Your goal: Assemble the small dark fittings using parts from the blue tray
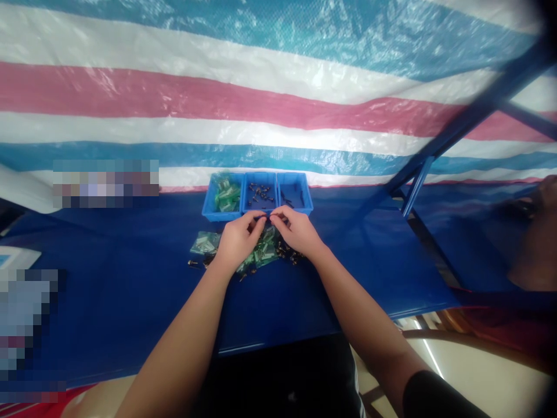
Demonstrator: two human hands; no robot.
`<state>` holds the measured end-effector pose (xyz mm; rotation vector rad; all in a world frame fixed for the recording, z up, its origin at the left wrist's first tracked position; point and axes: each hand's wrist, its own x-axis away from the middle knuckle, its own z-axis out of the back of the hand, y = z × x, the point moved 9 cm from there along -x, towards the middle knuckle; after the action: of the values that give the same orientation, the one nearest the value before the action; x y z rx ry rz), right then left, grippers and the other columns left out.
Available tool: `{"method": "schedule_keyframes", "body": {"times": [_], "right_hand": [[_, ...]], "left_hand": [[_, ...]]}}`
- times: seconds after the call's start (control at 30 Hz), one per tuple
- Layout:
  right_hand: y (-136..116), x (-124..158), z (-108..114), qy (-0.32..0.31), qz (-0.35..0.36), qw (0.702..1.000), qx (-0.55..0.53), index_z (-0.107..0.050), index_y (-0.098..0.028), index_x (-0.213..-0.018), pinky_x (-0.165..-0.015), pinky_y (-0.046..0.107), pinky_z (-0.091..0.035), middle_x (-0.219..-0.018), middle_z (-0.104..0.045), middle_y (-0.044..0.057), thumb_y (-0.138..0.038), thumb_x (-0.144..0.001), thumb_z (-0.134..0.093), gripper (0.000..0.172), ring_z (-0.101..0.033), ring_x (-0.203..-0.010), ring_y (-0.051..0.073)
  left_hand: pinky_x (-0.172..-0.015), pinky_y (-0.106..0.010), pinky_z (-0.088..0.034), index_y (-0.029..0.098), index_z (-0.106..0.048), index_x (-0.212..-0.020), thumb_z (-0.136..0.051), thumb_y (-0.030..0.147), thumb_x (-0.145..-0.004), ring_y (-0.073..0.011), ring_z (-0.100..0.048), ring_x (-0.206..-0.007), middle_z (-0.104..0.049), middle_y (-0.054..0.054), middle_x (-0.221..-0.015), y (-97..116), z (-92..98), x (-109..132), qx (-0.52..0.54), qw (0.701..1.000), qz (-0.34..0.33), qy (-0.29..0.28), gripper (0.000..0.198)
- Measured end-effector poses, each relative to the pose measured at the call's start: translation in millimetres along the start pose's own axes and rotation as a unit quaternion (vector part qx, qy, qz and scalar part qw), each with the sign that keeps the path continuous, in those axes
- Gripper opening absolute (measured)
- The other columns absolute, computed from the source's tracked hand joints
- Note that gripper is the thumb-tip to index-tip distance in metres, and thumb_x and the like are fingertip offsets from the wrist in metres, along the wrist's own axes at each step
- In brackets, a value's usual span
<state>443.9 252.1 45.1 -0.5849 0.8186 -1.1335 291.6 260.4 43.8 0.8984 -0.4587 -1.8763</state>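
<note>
Left hand [238,235] beside right hand [298,229], grips unclear, near front edge of bins [277,188], tabletop [374,261] either side

Your bins [277,193] looked smooth plastic, your bags [264,253] thin, shiny film, your screw-like pieces [287,253] glinting metal; your tabletop [130,290] was smooth, your striped sheet [261,64] glossy, crinkled plastic.

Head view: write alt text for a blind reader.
A person's left hand and right hand nearly meet above green-tinted packets and loose screws on a blue table. Just beyond, three blue bins hold, left to right, packets, screws and dark pieces.
</note>
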Motion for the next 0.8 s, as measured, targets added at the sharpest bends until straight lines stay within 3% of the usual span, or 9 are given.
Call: {"method": "schedule_keyframes", "body": {"times": [0.8], "right_hand": [[0.2,0.5,0.7,0.006,-0.009,0.999,-0.03,-0.066,-0.022,-0.096,-0.068,0.026,-0.047,-0.084,-0.071,0.001,-0.044,-0.1,-0.046,0.03,-0.064,-0.076,0.015]], "left_hand": [[-0.061,-0.025,-0.044,0.022,-0.072,-0.116,-0.054,0.046,-0.097,-0.0132,-0.058,-0.059,-0.069,-0.001,-0.075,1.9,-3.3,1.0,0.02,0.999,0.012,-0.025,0.035]]}}
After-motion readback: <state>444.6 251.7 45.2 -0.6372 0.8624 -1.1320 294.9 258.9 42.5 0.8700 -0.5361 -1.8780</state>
